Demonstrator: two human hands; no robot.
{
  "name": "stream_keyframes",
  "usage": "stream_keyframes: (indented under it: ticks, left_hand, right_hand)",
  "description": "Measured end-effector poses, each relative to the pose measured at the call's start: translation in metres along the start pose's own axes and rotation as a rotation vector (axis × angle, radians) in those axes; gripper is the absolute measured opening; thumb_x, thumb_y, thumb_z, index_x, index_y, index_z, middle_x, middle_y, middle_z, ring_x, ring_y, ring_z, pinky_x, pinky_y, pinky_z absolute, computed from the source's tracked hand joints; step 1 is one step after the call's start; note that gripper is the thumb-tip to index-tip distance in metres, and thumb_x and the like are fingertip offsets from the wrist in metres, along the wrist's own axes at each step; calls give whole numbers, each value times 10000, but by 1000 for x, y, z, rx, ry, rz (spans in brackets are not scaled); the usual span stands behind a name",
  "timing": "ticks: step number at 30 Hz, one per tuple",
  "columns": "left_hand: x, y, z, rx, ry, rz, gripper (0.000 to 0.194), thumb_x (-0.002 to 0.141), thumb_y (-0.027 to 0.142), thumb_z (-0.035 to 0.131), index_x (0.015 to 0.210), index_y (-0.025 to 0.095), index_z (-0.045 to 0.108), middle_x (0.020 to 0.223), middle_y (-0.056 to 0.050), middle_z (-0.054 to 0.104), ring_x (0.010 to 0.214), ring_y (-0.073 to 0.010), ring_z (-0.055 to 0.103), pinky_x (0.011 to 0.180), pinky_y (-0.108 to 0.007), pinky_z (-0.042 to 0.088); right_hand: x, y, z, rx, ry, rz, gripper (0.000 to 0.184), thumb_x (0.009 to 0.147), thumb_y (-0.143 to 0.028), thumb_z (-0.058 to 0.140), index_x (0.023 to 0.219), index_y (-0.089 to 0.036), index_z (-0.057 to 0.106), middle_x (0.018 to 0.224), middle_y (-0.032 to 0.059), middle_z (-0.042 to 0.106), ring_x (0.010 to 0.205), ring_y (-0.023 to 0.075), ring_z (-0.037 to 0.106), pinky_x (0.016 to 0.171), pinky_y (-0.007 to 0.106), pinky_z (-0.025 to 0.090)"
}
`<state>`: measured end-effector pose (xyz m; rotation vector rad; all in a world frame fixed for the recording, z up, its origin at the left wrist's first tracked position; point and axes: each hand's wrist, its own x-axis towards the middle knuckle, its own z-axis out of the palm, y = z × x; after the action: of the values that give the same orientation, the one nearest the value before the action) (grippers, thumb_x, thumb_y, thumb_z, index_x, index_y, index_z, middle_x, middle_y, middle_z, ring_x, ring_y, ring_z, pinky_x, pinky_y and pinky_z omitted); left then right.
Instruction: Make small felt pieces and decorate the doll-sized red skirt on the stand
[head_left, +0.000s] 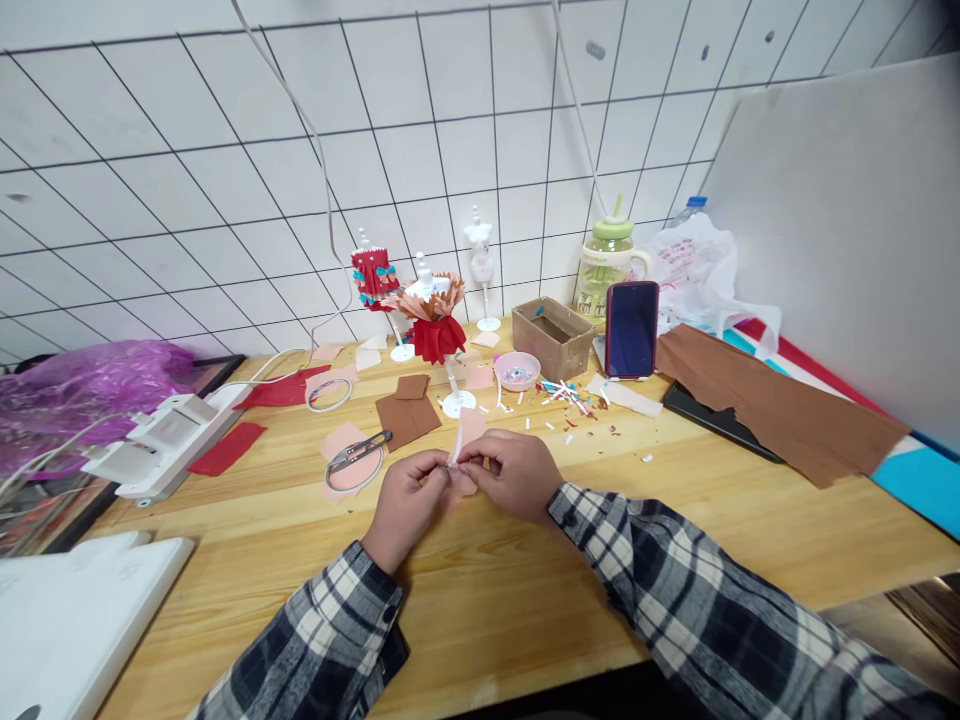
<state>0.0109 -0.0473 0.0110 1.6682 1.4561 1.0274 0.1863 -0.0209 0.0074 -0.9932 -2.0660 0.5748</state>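
My left hand (411, 502) and my right hand (516, 474) meet over the front middle of the table, fingertips pinched together. Between them is a piece of pale pink paper (471, 428) with a whitish strip along its left side. Just behind my hands stands a small white dress form (431, 335) wearing a red skirt and a peach and brown ruffled top. Thread snips (358, 452) lie left of my left hand, on a ring of tape (352, 488) over pink paper. Brown paper squares (407, 418) lie behind the snips.
Behind stand a dressed form (373, 275), a bare white form (480, 250), a cardboard box (553, 338), a pink bowl (517, 371) and an upright phone (632, 330). Paper scraps (570, 400) litter the middle. A power strip (165, 445) sits left, brown paper (780, 400) right.
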Motion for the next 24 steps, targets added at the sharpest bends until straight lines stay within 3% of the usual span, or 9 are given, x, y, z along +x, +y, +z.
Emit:
stream_keyframes:
  ticks: [8,24]
  left_hand:
    - [-1,-2,0,48,-26,75,254,833,308,540,876,136,722,854,-65,738,791,-201,651,733,-276,477]
    - [-1,3,0,163,-10,110,263,845,311,535,827,157,748,773,-47,740,731,-189,654,713,-278,482]
  right_hand:
    - [1,-1,-2,3,21,28,105,834,-274,636,890,-227,712,801,-7,681,618,104,536,611,234,375]
    - [0,-1,-2,-17,-6,30,83,810,-245,633,868,-225,690,816,-15,691,696,119,584,632,238,379]
